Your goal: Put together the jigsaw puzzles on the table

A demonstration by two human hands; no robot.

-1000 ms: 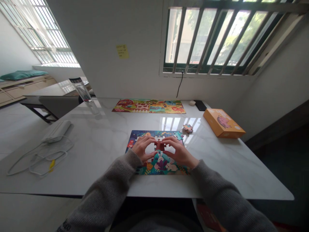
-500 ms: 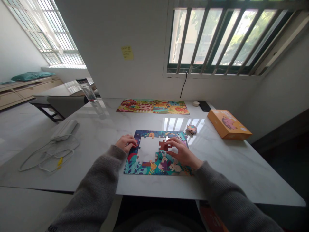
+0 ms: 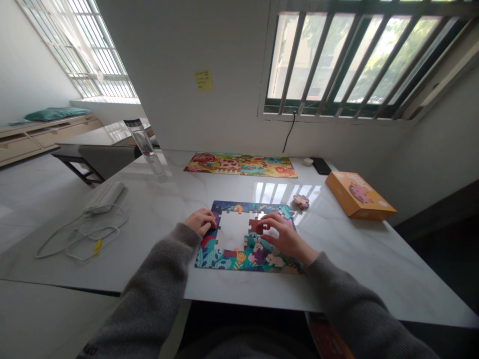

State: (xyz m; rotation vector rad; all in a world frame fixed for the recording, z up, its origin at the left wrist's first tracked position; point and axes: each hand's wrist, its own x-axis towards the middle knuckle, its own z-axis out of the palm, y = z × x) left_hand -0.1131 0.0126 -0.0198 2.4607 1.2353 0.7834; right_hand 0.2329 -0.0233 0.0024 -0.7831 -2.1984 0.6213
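Note:
A partly assembled jigsaw puzzle (image 3: 239,261) lies flat on the white table, with an open gap inside its picture border. My left hand (image 3: 201,222) rests on the puzzle's left edge, its fingers bent together against it. At the right side of the gap, my right hand (image 3: 283,238) has thumb and fingertips around a reddish-brown puzzle piece (image 3: 255,226). That piece sits just above the white rabbits in the picture; whether it is fully seated I cannot tell. A small pile of loose puzzle pieces (image 3: 301,201) lies beyond the upper right corner.
Two finished puzzles (image 3: 239,165) lie along the wall. At the right are an orange box (image 3: 359,195), a black phone (image 3: 321,166) and a small white object (image 3: 307,161). A glass bottle (image 3: 140,138) and a white device with a cable (image 3: 107,198) stand left.
The view has shifted slightly, so everything sits a little further right. Both hands keep almost the same places, my right fingers still at the brown piece.

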